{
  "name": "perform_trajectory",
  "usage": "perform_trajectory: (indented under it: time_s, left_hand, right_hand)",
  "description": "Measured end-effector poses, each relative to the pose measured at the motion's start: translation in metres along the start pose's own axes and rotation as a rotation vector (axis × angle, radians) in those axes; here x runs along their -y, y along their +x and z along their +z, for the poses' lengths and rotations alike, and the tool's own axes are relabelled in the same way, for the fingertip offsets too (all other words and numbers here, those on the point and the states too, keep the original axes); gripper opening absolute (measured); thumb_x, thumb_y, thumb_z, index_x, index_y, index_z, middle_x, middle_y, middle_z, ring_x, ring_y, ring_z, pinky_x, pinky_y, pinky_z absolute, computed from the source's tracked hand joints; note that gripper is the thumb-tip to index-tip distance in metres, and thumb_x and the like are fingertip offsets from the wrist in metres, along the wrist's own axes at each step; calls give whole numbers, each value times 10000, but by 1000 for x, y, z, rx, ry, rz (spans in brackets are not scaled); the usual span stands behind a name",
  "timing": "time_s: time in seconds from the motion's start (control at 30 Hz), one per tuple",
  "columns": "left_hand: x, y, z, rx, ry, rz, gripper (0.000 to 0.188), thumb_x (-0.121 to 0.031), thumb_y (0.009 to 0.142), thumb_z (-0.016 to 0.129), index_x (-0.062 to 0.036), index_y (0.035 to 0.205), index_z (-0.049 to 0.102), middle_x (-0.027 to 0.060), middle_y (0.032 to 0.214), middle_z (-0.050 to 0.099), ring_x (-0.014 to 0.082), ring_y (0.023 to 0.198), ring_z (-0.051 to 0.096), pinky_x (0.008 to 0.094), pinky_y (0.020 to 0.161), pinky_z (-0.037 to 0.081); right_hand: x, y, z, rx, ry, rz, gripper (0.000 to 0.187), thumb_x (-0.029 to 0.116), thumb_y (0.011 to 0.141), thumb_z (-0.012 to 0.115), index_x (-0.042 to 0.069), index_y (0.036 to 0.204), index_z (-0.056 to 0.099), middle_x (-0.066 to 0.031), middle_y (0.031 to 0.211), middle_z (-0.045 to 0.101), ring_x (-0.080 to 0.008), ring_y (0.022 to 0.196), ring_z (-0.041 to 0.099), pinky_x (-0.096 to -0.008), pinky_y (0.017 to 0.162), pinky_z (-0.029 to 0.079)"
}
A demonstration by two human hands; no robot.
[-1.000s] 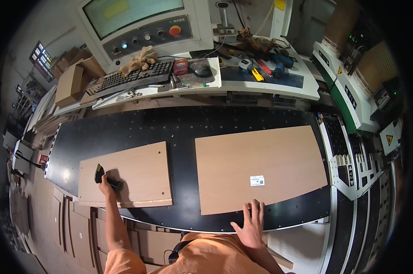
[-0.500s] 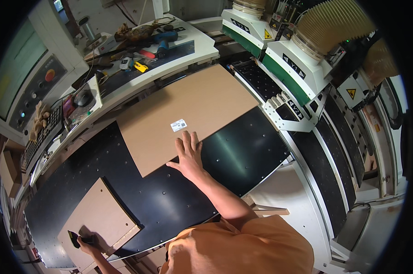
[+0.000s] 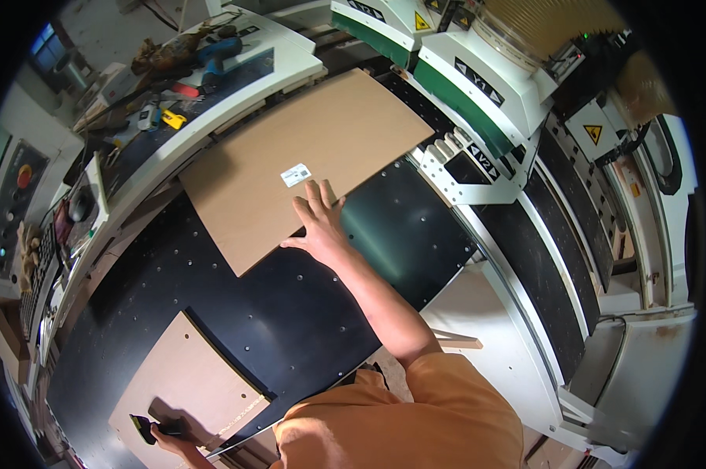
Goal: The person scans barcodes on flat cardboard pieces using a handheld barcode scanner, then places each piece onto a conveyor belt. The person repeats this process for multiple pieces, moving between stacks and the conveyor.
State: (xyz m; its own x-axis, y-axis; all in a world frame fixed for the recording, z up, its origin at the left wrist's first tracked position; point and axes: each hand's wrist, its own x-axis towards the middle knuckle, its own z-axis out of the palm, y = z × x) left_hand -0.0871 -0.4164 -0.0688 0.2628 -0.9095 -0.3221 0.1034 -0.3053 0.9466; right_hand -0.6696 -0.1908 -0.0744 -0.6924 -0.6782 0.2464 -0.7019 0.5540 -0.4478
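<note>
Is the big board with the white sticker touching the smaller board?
Apart: the head view shows black table between the big board and the smaller board.

Near panel (image 3: 185,375) left on table (image 3: 251,313), far panel (image 3: 314,144) beyond, rightward — label (image 3: 295,174) on it

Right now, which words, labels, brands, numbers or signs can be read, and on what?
I won't copy lettering, only describe it.
White label on the large panel: too small to read.
Black markers with arrows and characters: on the green-skirted machine housings and white bracket.
Yellow warning triangles: on a white box and the farther housing.
</note>
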Motion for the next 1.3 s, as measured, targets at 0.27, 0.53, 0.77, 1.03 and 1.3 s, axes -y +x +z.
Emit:
perform_trajectory:
  time_s: [0.27, 0.53, 0.77, 1.03, 1.3]
  left_hand:
    - [7, -51, 57, 8, 99, -45, 395, -443, 866, 621, -54, 811, 578, 86, 780, 611, 273, 688, 603, 463, 575, 562]
    - [25, -116, 89, 76, 114, -57, 322, -336, 868, 619, -27, 812, 550, 82, 765, 554, 262, 640, 574, 481, 517, 554]
    - [40, -146, 83, 143, 234, 42, 297, -268, 868, 627, 18, 789, 607, 56, 725, 581, 177, 632, 562, 322, 595, 479]
    - [14, -222, -31, 398, 390, 86, 293, -155, 792, 627, 38, 1009, 667, 58, 869, 665, 121, 744, 568, 291, 714, 463]
    - [60, -349, -104, 639, 114, -363, 552, -138, 754, 736, -38, 1264, 549, 27, 1019, 651, 105, 828, 581, 258, 737, 480]
  right_hand:
    - [-6, -4, 8, -103, 58, -21, 924, 481, 616, 881, -15, 1304, 514, -290, 1541, 227, -509, 1462, 127, -856, 983, 191]
    - [-7, -4, 7, -72, 58, -3, 922, 491, 645, 867, 5, 1341, 507, -277, 1550, 241, -492, 1469, 125, -834, 1022, 159]
    - [-11, -3, 9, -64, 34, -21, 868, 522, 653, 852, 31, 1303, 550, -277, 1544, 259, -503, 1447, 184, -847, 977, 190]
    - [23, -123, -29, 178, 424, -250, 593, 292, 805, 791, 12, 1288, 590, -197, 1325, 578, -357, 1291, 489, -459, 1128, 352]
    - [93, -267, -62, 155, 208, -290, 627, 232, 791, 791, -3, 1309, 528, -155, 1293, 535, -342, 1144, 504, -443, 968, 446]
